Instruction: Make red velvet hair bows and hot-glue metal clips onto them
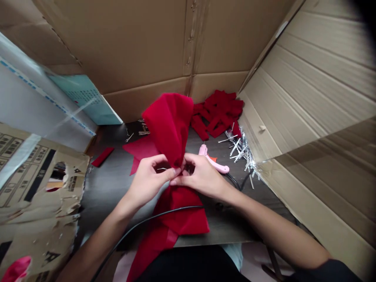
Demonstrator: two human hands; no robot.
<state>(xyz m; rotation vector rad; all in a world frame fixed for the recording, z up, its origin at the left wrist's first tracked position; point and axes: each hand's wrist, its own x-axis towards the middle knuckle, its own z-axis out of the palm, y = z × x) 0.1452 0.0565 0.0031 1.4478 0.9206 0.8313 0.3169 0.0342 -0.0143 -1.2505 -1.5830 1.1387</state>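
A large red fabric bow [172, 125] is gathered at its middle, one loop standing up and the other lying toward me, with tails out to the far left and over the near table edge. My left hand [149, 178] pinches the gathered middle from the left, thumb and index finger closed. From the right, my right hand [199, 174] pinches the same spot, its fingertips touching the left thumb. A thin pale wire-like strand [161, 169] shows beside my left fingers; its ends are hidden.
A pink glue gun [217, 163] lies right of my hands, near silver twist ties [242, 150] and a pile of red fabric strips [220, 111]. One folded red strip [102, 156] lies left. A black cable [164, 212] crosses the bow. Cardboard walls [141, 43] surround the dark table [105, 196].
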